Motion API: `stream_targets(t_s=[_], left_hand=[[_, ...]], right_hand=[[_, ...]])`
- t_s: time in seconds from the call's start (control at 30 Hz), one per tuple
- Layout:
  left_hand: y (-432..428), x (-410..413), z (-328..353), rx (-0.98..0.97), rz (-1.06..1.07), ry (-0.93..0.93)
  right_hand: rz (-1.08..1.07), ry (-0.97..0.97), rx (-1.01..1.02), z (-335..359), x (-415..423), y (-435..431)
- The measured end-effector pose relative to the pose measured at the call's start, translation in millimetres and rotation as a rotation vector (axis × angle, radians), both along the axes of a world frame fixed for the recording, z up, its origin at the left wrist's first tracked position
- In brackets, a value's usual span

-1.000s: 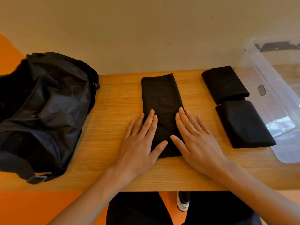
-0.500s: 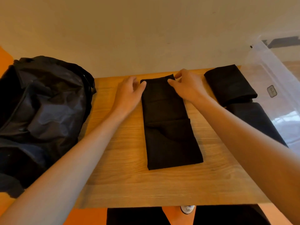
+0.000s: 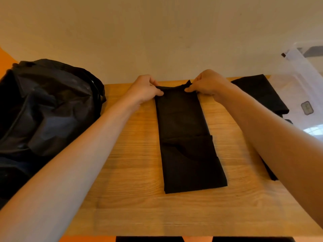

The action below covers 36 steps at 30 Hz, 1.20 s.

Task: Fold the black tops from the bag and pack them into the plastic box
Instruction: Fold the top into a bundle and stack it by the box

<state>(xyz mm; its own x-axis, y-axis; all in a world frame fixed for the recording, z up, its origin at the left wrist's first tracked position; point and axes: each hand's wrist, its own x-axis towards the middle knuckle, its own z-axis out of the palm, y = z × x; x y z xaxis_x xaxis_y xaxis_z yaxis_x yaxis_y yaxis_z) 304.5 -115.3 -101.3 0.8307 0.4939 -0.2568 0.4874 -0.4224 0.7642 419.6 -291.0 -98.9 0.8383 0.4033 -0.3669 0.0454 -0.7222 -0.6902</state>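
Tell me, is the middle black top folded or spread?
Partly folded: the black top lies as a long narrow strip, while the left hand and right hand pinch its far corners.

Wooden table [image 3: 132,198] — black bag [image 3: 45,109] left, strip-folded top [image 3: 187,145] middle, folded tops [image 3: 258,91] right.

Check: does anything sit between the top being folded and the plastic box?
The left hand and right hand pinch the top at its far end. Between it and the plastic box at the right lie folded tops, flat on the table, one mostly hidden by the right arm. Low enough to lift over, probably.
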Motion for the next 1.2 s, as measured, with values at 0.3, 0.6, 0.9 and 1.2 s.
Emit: stream_targets(t_s=[0.3, 0.6, 0.9, 1.2], left_hand=[[-9.8, -16.6, -1.5, -0.27, 0.032, -0.271], [-21.7, -74.8, 0.1, -0.034, -0.256, -0.432], [-37.9, -117.2, -21.3, 0.049, -0.398, -0.443], [-34.6, -128.5, -29.1, 0.272, -0.554, -0.476]], right_hand=[[0.019, 0.054, 0.179, 11.7, -12.0, -10.3], [0.4, -0.279, 0.27, 11.7, -50.4, -66.0], [0.725, -0.654, 0.145, -7.9, -79.5, -93.4], [0.833, -0.751, 0.088, -13.6, -77.2, -111.8]])
